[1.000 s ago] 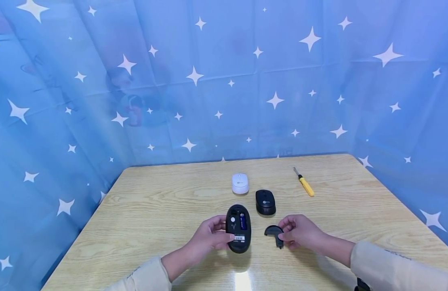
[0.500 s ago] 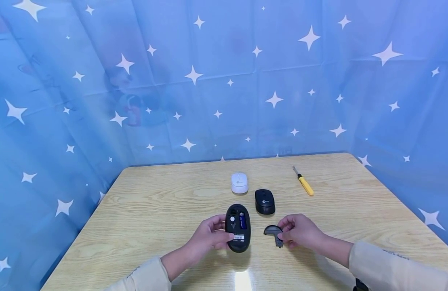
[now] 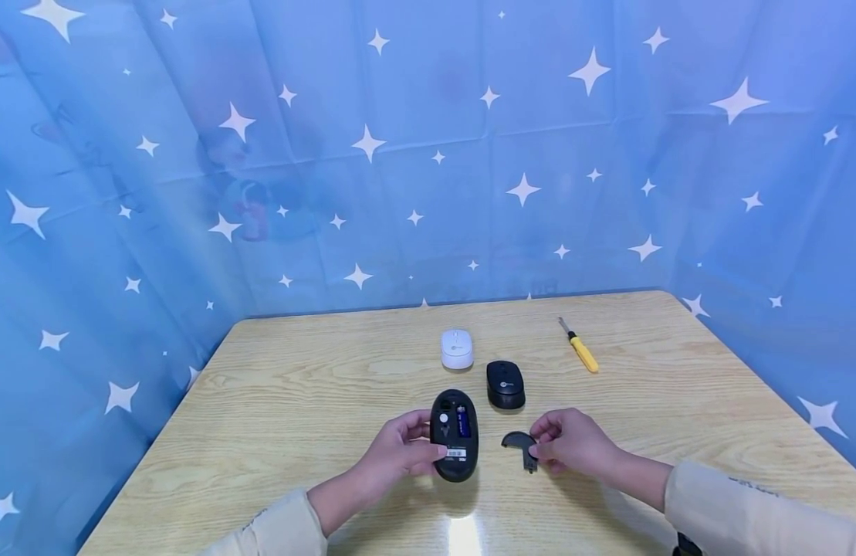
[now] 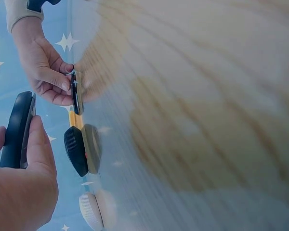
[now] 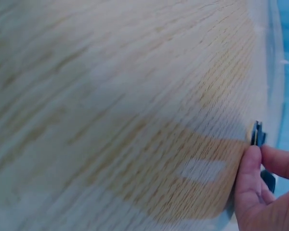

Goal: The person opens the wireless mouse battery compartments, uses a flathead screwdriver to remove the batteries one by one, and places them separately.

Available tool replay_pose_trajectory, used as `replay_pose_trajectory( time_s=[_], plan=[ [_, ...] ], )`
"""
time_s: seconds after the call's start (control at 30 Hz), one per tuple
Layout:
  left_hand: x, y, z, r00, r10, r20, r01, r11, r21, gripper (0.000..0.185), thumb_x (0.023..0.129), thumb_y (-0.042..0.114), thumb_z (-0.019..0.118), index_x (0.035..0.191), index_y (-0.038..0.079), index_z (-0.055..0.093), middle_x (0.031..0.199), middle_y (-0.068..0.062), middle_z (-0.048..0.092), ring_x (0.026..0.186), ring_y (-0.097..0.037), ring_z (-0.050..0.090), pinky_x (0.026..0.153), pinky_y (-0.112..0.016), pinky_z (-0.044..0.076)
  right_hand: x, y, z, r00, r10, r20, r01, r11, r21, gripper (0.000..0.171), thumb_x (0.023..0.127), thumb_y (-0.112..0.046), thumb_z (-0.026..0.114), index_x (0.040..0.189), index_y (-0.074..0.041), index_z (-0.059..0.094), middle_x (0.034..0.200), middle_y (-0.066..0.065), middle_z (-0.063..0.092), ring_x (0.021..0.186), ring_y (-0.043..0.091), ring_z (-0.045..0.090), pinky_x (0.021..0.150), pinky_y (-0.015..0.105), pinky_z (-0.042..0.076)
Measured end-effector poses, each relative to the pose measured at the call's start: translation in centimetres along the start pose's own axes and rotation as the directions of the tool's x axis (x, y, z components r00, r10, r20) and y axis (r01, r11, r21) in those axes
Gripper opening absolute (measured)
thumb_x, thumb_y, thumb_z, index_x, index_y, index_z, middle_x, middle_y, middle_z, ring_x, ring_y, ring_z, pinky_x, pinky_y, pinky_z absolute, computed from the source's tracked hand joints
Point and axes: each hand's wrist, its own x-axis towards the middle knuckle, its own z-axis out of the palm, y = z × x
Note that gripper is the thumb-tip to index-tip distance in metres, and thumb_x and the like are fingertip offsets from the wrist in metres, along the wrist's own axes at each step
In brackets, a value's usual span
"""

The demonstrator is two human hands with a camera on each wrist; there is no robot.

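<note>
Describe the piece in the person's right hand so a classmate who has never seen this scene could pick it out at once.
At the wooden table, find the right hand, at the head view's right. It pinches a small black cover with a curved head and narrow stem. Unlike its two black neighbours, the held mouse and the resting mouse, it is thin and flat.

Head view bright; white glare on tabletop (image 3: 296, 394), soft shadows; wrist views dimmer, hazier.
</note>
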Motion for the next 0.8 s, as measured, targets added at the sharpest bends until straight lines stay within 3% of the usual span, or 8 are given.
replay_pose_trajectory(
  time_s=[0.43, 0.8],
  plan=[
    [0.0, 0.1, -0.1, 1.000, -0.015, -0.009, 0.015, 1.000, 0.004, 0.053, 0.081, 0.004, 0.068, 0.130, -0.006, 0.052, 0.106, -0.014, 0.061, 0.094, -0.022, 0.064, 0.081, -0.037, 0.058, 0.0, -0.1, -0.2, 1.000, -0.011, 0.010, 0.011, 1.000, 0.009, 0.023, 0.079, 0.004, 0.073, 0.098, 0.007, 0.061, 0.079, 0.008, 0.057, 0.067, 0.018, 0.060, 0.056, 0.033, 0.058],
    [0.0, -0.1, -0.2, 1.000, -0.018, -0.009, 0.018, 1.000, 0.002, 0.053, 0.081, 0.004, 0.068, 0.130, -0.006, 0.052, 0.105, -0.014, 0.061, 0.094, -0.023, 0.065, 0.081, -0.038, 0.058, 0.6, -1.0, -1.4, 1.000, -0.005, -0.026, 0.006, 0.999, 0.048, 0.029, 0.082, 0.004, 0.067, 0.109, 0.010, 0.059, 0.087, 0.011, 0.056, 0.072, 0.020, 0.060, 0.060, 0.037, 0.058]
  ],
)
